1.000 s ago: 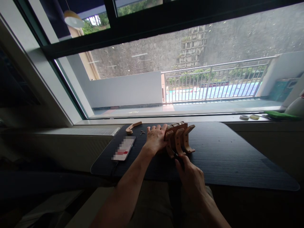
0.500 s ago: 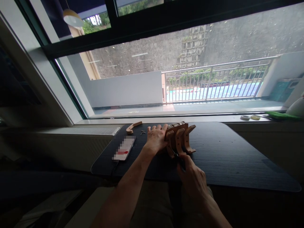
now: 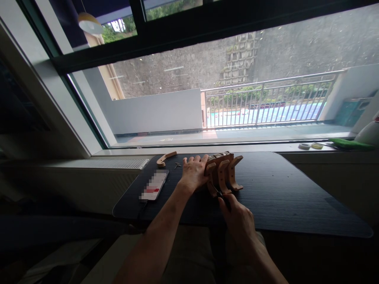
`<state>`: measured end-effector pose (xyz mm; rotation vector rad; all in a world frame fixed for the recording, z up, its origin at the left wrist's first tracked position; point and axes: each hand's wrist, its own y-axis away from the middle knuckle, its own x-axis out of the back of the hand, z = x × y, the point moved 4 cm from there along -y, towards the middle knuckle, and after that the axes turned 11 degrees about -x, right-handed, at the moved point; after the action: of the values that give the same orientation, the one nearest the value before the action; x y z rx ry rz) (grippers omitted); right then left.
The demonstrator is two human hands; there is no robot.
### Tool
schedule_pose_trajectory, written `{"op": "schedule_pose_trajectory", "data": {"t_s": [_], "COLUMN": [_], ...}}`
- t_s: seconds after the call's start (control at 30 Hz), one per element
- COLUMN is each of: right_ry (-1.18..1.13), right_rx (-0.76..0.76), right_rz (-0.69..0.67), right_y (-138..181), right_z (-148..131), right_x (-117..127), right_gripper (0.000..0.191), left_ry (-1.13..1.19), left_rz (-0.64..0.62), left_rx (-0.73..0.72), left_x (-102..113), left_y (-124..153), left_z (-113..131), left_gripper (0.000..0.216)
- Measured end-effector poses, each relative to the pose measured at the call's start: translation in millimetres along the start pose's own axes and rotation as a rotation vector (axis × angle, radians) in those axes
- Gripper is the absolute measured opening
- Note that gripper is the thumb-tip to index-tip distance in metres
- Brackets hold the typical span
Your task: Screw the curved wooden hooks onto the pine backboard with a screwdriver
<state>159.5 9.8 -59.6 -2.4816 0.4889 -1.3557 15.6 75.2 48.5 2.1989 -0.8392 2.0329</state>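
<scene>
A wooden rack with three curved hooks (image 3: 224,172) stands on its edge on the dark table (image 3: 281,189). My left hand (image 3: 194,172) presses against its left end and holds it steady. My right hand (image 3: 238,217) is closed around a small dark tool (image 3: 219,193) whose tip meets the lowest, nearest hook. A loose wooden hook (image 3: 166,157) and a few small screws (image 3: 177,165) lie behind my left hand.
A phone (image 3: 154,184) with a cable lies on the table's left part. Rolls of tape (image 3: 310,146) and a green object (image 3: 349,143) sit on the windowsill at right. A large window and a radiator grille (image 3: 118,163) are behind the table.
Almost nothing differs. My right hand shifted very slightly at the tool while the left hand kept holding the rack.
</scene>
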Motion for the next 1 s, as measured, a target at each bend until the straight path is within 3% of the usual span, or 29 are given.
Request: {"op": "schedule_pose_trajectory", "data": {"t_s": [0.3, 0.4, 0.67, 0.8, 1.0], "right_ry": [0.089, 0.069, -0.021, -0.037, -0.053], "right_rx": [0.038, 0.041, 0.237, 0.183, 0.006], "right_rz": [-0.028, -0.014, 0.181, 0.157, -0.014], "right_y": [-3, 0, 6, 3, -2], "right_z": [-6, -3, -2, 0, 4], "right_x": [4, 4, 11, 11, 10], "right_gripper": [0.021, 0.036, 0.023, 0.023, 0.028], "left_ry": [-0.008, -0.013, -0.01, -0.006, -0.004], "left_rz": [0.031, 0.025, 0.038, 0.031, 0.015], "left_rx": [0.013, 0.013, 0.007, 0.01, 0.018], "left_x": [-2, -3, -1, -2, -1], "left_y": [1, 1, 1, 1, 1], "left_z": [0, 0, 1, 1, 1], "left_gripper": [0.065, 0.066, 0.062, 0.062, 0.063]}}
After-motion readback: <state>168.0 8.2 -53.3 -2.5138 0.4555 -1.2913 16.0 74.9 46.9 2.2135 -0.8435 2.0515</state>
